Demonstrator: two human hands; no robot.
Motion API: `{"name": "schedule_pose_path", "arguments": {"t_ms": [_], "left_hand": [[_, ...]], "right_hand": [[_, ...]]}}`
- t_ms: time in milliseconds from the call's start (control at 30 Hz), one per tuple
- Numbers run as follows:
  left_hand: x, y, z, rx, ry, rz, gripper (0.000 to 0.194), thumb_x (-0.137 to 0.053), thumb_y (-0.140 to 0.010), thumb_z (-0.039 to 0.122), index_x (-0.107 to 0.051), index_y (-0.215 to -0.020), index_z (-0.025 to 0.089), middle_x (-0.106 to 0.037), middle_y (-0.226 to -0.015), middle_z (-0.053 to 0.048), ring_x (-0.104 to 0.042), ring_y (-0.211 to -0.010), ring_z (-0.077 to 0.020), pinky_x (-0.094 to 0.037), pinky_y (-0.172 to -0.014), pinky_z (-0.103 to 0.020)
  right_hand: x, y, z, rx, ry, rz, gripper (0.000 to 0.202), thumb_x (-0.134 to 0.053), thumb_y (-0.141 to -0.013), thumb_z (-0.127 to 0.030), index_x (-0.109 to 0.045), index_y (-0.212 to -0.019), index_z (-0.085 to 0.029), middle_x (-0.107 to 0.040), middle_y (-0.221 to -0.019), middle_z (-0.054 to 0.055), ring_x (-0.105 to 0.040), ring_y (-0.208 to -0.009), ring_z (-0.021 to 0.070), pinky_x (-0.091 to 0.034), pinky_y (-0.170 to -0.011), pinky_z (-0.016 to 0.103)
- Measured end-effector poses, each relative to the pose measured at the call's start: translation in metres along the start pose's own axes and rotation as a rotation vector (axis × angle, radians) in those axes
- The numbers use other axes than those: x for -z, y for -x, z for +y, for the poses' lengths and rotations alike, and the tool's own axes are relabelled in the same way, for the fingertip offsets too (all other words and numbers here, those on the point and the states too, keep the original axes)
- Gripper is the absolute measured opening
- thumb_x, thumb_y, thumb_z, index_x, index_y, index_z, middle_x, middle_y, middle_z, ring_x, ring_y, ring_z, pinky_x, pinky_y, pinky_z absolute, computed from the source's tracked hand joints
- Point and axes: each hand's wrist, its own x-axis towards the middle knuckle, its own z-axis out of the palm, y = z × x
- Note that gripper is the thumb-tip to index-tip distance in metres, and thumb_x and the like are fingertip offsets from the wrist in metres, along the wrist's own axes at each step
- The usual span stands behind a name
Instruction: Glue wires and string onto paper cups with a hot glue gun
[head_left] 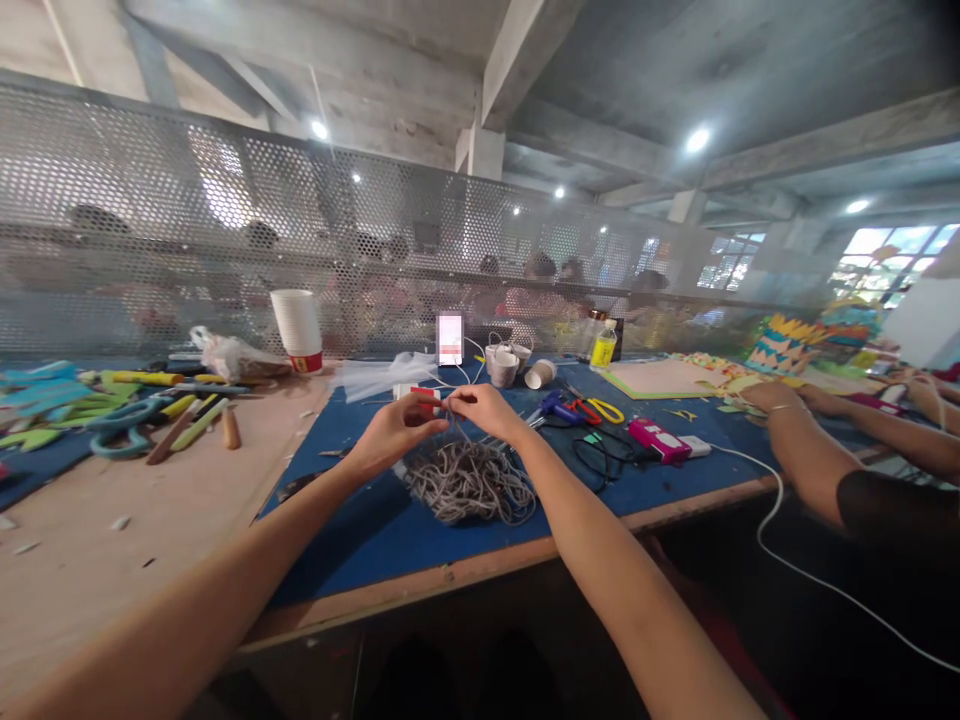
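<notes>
A tangled heap of grey cord lies on the blue table mat. Just above its far edge, my left hand and my right hand come close together, fingertips nearly touching. Both have their fingers pinched, and a strand of grey cord runs down from between them to the heap. A small red and white item shows partly behind my left hand. Beyond the hands stands a lit phone, its screen blurred.
Left: scissors, knives and a stack of paper cups. Small cups, a yellow-labelled bottle, pliers and a pink device with a white cable lie behind and right. Another person's arms reach in at right.
</notes>
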Motion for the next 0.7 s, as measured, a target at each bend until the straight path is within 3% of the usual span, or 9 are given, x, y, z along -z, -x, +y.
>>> {"name": "schedule_pose_path", "arguments": {"t_ms": [100, 200, 333, 433, 533, 700], "left_hand": [[0.0, -0.002, -0.004, 0.07, 0.034, 0.03, 0.048, -0.079, -0.068, 0.046, -0.068, -0.105, 0.018, -0.075, -0.093, -0.008, -0.069, -0.092, -0.028, -0.051, -0.084, -0.041], [0.001, -0.004, -0.01, 0.102, 0.063, -0.03, 0.033, -0.077, -0.071, 0.045, -0.071, -0.09, 0.019, -0.076, -0.087, -0.008, -0.07, -0.089, -0.0285, -0.051, -0.085, -0.042], [0.002, -0.006, -0.016, 0.073, 0.062, -0.056, 0.021, -0.072, -0.075, 0.041, -0.071, -0.078, 0.02, -0.074, -0.074, -0.006, -0.068, -0.076, -0.0249, -0.051, -0.078, -0.04], [0.002, -0.005, -0.013, 0.051, 0.016, -0.024, 0.021, -0.073, -0.074, 0.041, -0.073, -0.079, 0.021, -0.074, -0.077, -0.005, -0.067, -0.078, -0.0254, -0.051, -0.08, -0.04], [0.0, -0.002, -0.003, 0.053, 0.022, -0.004, 0.027, -0.073, -0.076, 0.046, -0.076, -0.085, 0.02, -0.075, -0.091, -0.007, -0.067, -0.091, -0.0275, -0.049, -0.088, -0.04], [-0.005, 0.001, 0.004, 0.12, 0.14, -0.109, 0.032, -0.074, -0.076, 0.047, -0.077, -0.091, 0.019, -0.076, -0.096, -0.007, -0.066, -0.096, -0.0256, -0.048, -0.09, -0.037]], "right_hand": [[-0.004, -0.001, -0.002, 0.064, -0.008, 0.098, 0.022, -0.059, -0.089, -0.033, -0.075, -0.09, -0.017, -0.071, -0.087, 0.003, -0.064, -0.084, 0.0157, -0.048, -0.083, 0.028], [-0.008, -0.002, -0.004, 0.107, -0.074, 0.141, 0.022, -0.062, -0.087, -0.035, -0.075, -0.091, -0.017, -0.072, -0.096, 0.005, -0.065, -0.092, 0.0171, -0.048, -0.088, 0.029], [-0.011, -0.004, -0.005, 0.047, -0.228, 0.137, 0.029, -0.061, -0.087, -0.042, -0.074, -0.087, -0.016, -0.071, -0.087, 0.004, -0.064, -0.08, 0.0158, -0.049, -0.079, 0.026], [-0.011, -0.004, -0.005, 0.008, -0.311, 0.142, 0.034, -0.058, -0.088, -0.047, -0.071, -0.084, -0.016, -0.07, -0.08, 0.003, -0.06, -0.07, 0.0137, -0.048, -0.072, 0.025], [-0.012, -0.003, -0.006, 0.016, -0.252, 0.212, 0.031, -0.061, -0.086, -0.046, -0.068, -0.077, -0.016, -0.067, -0.075, 0.001, -0.058, -0.068, 0.0135, -0.047, -0.069, 0.024], [-0.019, 0.0, -0.01, 0.064, -0.112, 0.249, 0.025, -0.062, -0.084, -0.04, -0.066, -0.075, -0.017, -0.065, -0.072, 0.0, -0.059, -0.071, 0.014, -0.045, -0.069, 0.023]]}}
